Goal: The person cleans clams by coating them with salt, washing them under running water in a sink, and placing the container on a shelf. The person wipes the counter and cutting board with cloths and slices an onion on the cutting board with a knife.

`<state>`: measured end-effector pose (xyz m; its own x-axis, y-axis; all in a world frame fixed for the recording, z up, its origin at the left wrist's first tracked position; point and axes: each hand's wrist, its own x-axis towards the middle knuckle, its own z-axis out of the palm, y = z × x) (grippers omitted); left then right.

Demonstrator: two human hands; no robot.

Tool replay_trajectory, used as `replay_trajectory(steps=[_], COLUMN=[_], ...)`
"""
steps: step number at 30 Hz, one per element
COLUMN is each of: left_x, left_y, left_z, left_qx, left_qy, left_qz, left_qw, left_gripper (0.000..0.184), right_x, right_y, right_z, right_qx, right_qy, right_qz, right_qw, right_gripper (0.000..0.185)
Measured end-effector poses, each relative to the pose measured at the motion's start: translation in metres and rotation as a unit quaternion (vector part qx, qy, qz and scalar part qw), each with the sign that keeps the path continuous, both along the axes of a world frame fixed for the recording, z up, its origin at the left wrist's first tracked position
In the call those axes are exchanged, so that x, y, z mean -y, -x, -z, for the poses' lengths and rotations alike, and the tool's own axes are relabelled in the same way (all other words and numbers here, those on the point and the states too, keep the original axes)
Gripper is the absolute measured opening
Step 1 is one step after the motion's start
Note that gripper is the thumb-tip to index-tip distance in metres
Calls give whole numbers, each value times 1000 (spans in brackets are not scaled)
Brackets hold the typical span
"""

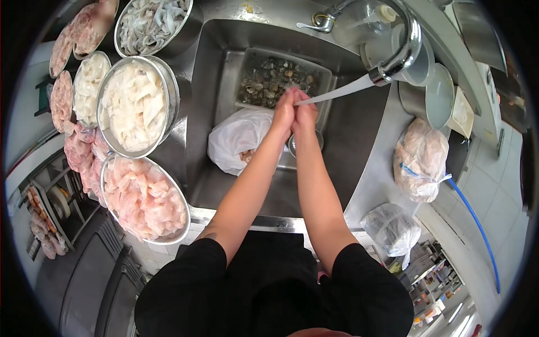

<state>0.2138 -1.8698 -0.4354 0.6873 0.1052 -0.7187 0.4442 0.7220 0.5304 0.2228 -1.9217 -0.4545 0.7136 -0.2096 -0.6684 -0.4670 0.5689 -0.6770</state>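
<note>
Near to far: bare forearms extend from black sleeves (pixel 185 281) over a metal sink (pixel 342 163). At near left stands a metal bowl (pixel 187 219) filled with pale pink meat (pixel 143 196); at near right, a tied clear bag (pixel 391 227) lies by the counter (pixel 377 168). Inside the sink, left of the wrists, a white plastic bag (pixel 238 132) sits with its mouth open, shellfish (pixel 246 155) visible within. Farther on, left hand (pixel 284 112) and right hand (pixel 305 115) are pressed together side by side, fingers partly curled and pointing away; whether anything is held between them cannot be determined. A water stream (pixel 342 89) from the curved faucet (pixel 414 39) at far right reaches them. Just beyond, the small shells (pixel 269 81) lie in a rectangular tray (pixel 330 76) on the sink's far side. At far left, a further metal bowl (pixel 190 25) contains greyish-white seafood (pixel 154 22).
</note>
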Motion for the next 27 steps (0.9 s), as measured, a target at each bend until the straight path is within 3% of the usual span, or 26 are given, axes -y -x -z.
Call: replay_trajectory(steps=[1,3,4,5,7,9,11,12,13,15,16,17,18,19,20,21,22,23,24,25,26,27], left_x=[-14,-28,-27,-20,4,14,1,-10,-31,-63,-80,-95,-108,-118,-126,-130,-125,-115,-106,-99,-94,-86], left_y=[-3,-11,-6,-7,6,25,21,25,18,19,7,-2,-11,-18,-24,-27,-27,-24,-23,-22,-23,-25], left_z=[-2,9,33,26,-2,-32,-8,45,37,102,112,121,132,143,154,162,155,157,160,162,163,147], left_qx=[-13,51,76,80,67,62,115,137,34,171,173,160,143,139,109,79,116,115,79,42,32,32], left_qy=[37,197,235,234,-13,-44,-71,-210,-413,-623,-627,-550,-466,-467,-463,-456,-414,-415,-402,-388,-450,-451], left_qz=[18,5,-4,0,-20,-14,-23,47,254,408,403,465,522,522,479,433,374,374,396,417,395,394], left_qw=[999,979,969,969,997,997,991,967,874,645,643,675,700,700,738,773,822,821,822,821,800,800], left_gripper=[51,52,48,48,54,59,55,44,33,24,24,22,20,20,19,17,18,18,16,14,14,14], right_x=[-6,-28,-26,-18,4,0,-11,-11,-4,16,25,42,49,57,61,56,45,33,26,20,14,10], right_y=[3,8,7,-2,-12,-20,-13,-7,-5,-7,-10,-15,-26,-30,-43,-54,-63,-72,-77,-80,-83,-79], right_z=[-6,-8,10,32,63,27,-11,-6,4,30,43,106,112,122,133,129,107,88,86,87,86,96], right_qx=[23,47,82,86,139,105,134,151,153,109,74,41,0,-46,-77,-94,-86,-75,-72,-53,-33,-32], right_qy=[1,42,59,57,238,222,216,182,183,391,435,336,279,220,315,331,244,153,153,56,-42,-42], right_qz=[-36,6,1,4,-119,-125,-91,-147,-147,-357,-357,-344,-389,-431,-497,-506,-442,-369,-368,-250,-130,-131], right_qw=[999,998,995,995,954,961,963,960,960,841,823,876,878,874,805,791,859,914,915,965,990,990], right_gripper=[12,8,9,9,11,12,10,13,13,20,18,15,13,12,14,16,15,15,15,14,14,14])
